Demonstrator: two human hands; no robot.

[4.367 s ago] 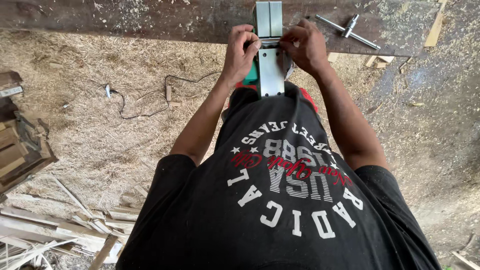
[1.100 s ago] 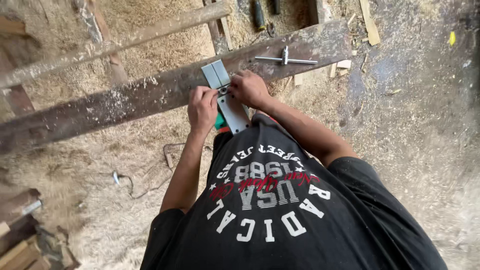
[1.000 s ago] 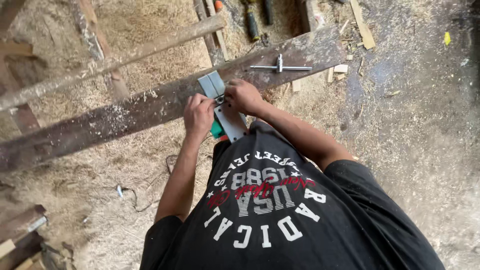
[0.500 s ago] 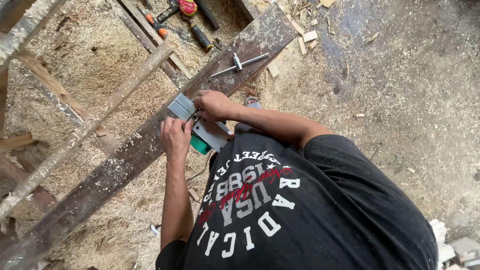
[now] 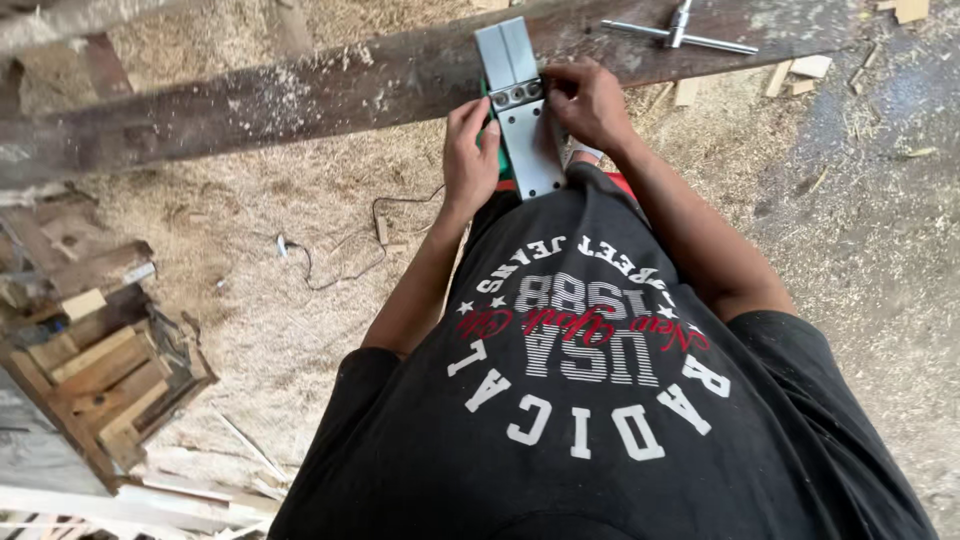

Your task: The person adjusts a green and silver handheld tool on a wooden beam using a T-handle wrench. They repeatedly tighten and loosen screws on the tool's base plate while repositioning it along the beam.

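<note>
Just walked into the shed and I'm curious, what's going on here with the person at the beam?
A person in a black printed shirt holds a power tool with a flat grey metal base against a long weathered wooden beam. The left hand grips its side, and the right hand sits at the part with bolts near the middle. A metal T-handle wrench lies on the beam, apart from both hands. Sawdust and a thin cord cover the ground.
</note>
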